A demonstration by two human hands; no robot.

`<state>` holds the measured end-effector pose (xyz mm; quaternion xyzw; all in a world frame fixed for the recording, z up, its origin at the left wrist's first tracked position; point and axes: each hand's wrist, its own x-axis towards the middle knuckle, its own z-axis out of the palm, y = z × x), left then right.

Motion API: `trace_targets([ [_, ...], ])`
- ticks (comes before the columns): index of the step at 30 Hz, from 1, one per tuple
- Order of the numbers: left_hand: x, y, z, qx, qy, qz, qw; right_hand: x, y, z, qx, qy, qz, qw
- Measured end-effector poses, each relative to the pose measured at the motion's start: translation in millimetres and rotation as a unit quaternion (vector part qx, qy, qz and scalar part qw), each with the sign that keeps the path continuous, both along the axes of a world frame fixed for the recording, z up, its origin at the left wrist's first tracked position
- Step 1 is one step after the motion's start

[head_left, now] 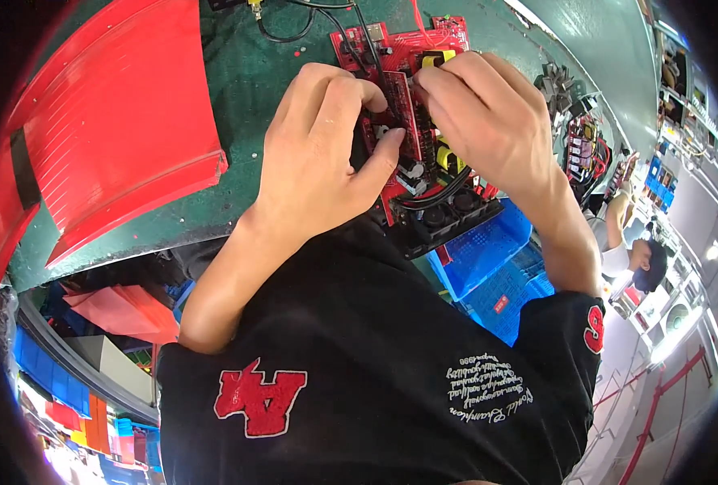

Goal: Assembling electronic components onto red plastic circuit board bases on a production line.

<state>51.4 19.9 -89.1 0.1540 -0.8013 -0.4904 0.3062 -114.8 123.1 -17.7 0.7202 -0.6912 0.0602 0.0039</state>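
A red circuit board assembly (456,32) with yellow-wrapped parts lies on the green bench under both hands. A narrower red board (405,97) stands up from its middle. My left hand (314,145) reaches over the assembly's left side, thumb and forefinger curved but apart beside the narrow board. A black cable (347,36) runs down between them. On the other side of that board, my right hand (488,117) is closed, fingers pinched together near the yellow-wrapped parts. Its fingertips are partly hidden, and what they pinch cannot be made out. Black round components (448,217) sit at the near edge.
A large red sheet-metal cover (132,121) lies on the green bench (242,73) at the left. Blue plastic crates (488,259) stand below the bench's near edge. More electronic assemblies (585,149) line the bench at right, where another person (637,259) sits farther along.
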Motion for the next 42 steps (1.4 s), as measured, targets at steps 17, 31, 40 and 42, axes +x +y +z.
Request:
trace_targets([
  [17,0,1,-1,0.012,0.007,-0.008,1.000,5,6,-6,-0.032,-0.008,-0.009,0.999],
  [31,1,1,3,0.031,-0.012,-0.004,0.999,8,8,-9,-0.071,-0.007,0.001,0.997],
  [40,5,0,8,0.050,-0.054,-0.018,0.997,5,7,-6,-0.055,-0.037,0.015,0.998],
  [42,4,1,7,0.047,-0.052,-0.017,0.997,4,6,-5,-0.053,-0.048,0.026,0.997],
])
